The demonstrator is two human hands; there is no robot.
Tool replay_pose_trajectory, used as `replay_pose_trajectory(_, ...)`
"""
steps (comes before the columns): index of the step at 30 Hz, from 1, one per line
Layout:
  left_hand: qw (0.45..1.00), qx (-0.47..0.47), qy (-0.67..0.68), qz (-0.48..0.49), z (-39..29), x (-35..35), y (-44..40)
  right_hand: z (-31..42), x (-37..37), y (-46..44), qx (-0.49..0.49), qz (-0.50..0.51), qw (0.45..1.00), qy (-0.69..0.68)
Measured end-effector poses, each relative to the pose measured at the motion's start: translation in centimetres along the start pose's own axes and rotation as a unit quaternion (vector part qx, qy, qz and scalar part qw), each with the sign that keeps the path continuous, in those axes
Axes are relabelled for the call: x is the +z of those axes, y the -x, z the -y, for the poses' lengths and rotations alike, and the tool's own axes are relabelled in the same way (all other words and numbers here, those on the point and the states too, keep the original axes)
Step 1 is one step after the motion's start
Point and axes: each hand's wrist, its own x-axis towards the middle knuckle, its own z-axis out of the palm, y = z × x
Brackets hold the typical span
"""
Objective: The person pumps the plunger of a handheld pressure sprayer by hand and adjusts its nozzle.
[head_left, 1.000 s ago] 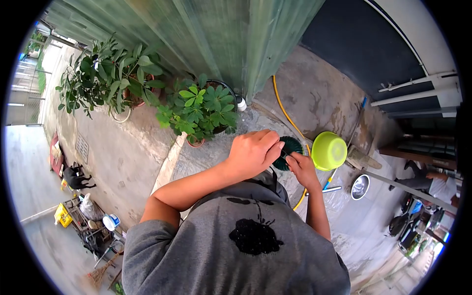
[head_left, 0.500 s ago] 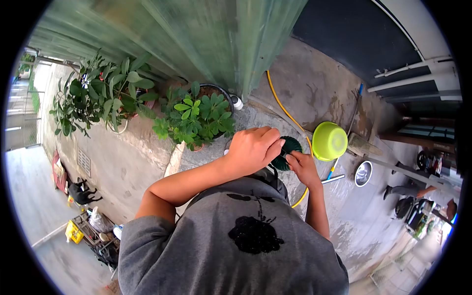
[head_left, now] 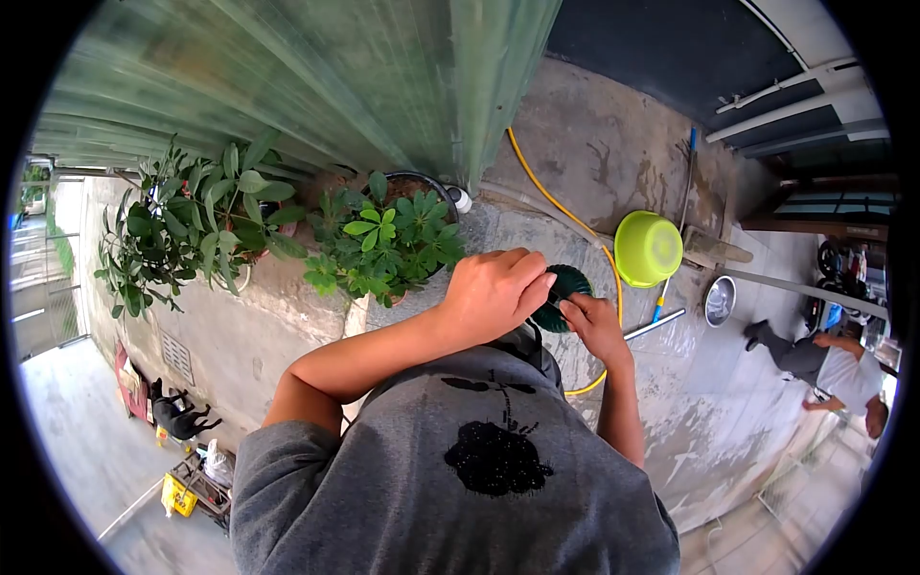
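Note:
In the head view, my left hand (head_left: 494, 297) is closed in a fist, knuckles up, in front of my waist. My right hand (head_left: 596, 324) is closed too, with thumb and finger pinched at the edge of a dark green, ribbed round thing (head_left: 573, 285). This round thing sits between and just beyond both hands; its exact kind is unclear. What the left fingers grip is hidden. A black strap or cord (head_left: 533, 337) shows below the hands, against my grey shirt (head_left: 402, 479).
Potted plants (head_left: 393, 240) stand along a green corrugated wall (head_left: 383, 86). A lime-green basin (head_left: 648, 249), a metal bowl (head_left: 720, 300) and a yellow hose (head_left: 546, 187) lie on the concrete. A black dog (head_left: 177, 412) is at left; another person (head_left: 834, 369) is at right.
The view has shifted, so the basin and bowl appear higher and farther right. The other person shows more fully. Both hands keep nearly the same pose around the dark green thing.

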Motion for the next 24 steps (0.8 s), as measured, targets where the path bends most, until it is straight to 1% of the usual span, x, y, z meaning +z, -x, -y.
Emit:
replay_pose_trajectory(9,1.0,-0.017,-0.003,-0.013,0.8,-1.7,1.1,1.2,1.6,-1.0,-0.032,-0.009,0.999,0.016)
replay_pose_trajectory(16,1.0,-0.01,0.013,-0.014,0.9,-2.2,1.1,1.8,2.1,-0.7,-0.016,-0.003,1.0,-0.001)
replay_pose_trajectory(24,0.999,-0.007,0.024,0.03,0.7,-1.2,1.1,0.9,1.9,1.3,0.021,-0.025,0.999,0.025)
